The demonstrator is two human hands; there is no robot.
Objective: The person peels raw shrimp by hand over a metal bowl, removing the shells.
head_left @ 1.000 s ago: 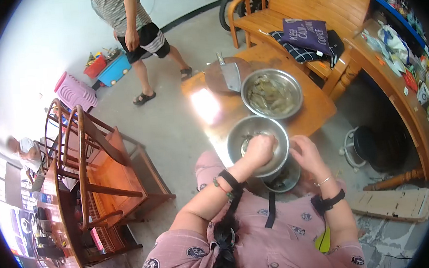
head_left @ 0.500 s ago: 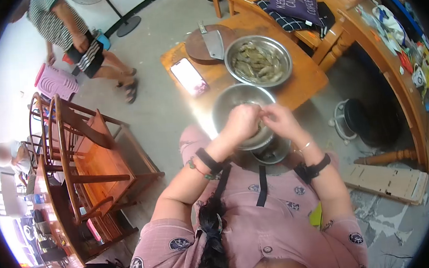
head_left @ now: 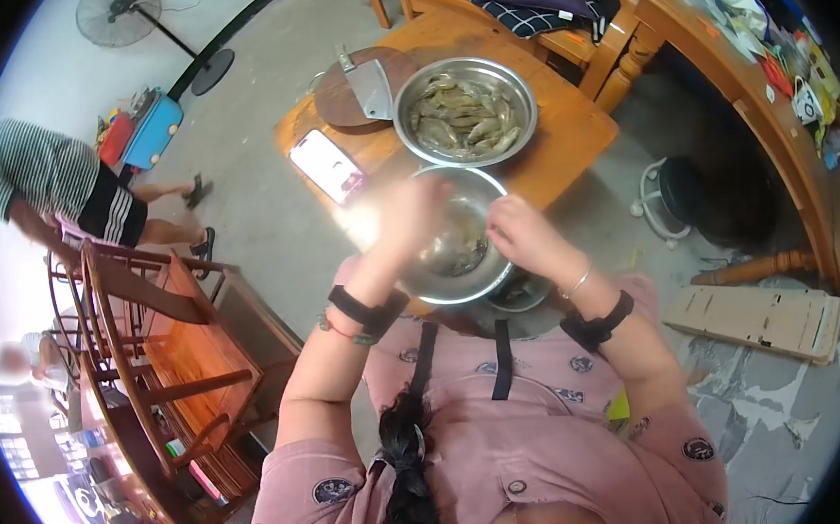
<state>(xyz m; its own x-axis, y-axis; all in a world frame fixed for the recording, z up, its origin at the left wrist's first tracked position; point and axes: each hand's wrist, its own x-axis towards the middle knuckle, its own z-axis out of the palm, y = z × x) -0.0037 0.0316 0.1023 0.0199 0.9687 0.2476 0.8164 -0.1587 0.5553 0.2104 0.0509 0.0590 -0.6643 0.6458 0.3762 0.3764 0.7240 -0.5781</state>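
My left hand (head_left: pixel 413 216), smeared by motion, is over the left part of a metal bowl (head_left: pixel 461 291) with small greyish pieces at its bottom. Its fingers cannot be made out. At the bowl's right rim, my right hand (head_left: pixel 527 235) has its fingers pressed together; whatever they may hold is too small to name. Just beyond stands a wider metal bowl (head_left: pixel 407 136) full of shrimp (head_left: pixel 468 117). A smaller metal bowl (head_left: pixel 522 299) shows partly beneath the near bowl.
On the wooden table (head_left: pixel 567 135) are a round board (head_left: pixel 334 98), a cleaver (head_left: pixel 370 90) and a lit phone (head_left: pixel 327 166). Wooden chairs (head_left: pixel 180 318) stand left, where a person (head_left: pixel 54 180) bends over. A black stool (head_left: pixel 678 195) is right, a cardboard piece (head_left: pixel 755 321) lower right.
My hands, together over the near bowl half a second ago, have parted, the left one moving up and left. The view has shifted, and the other person appears farther left, bent lower.
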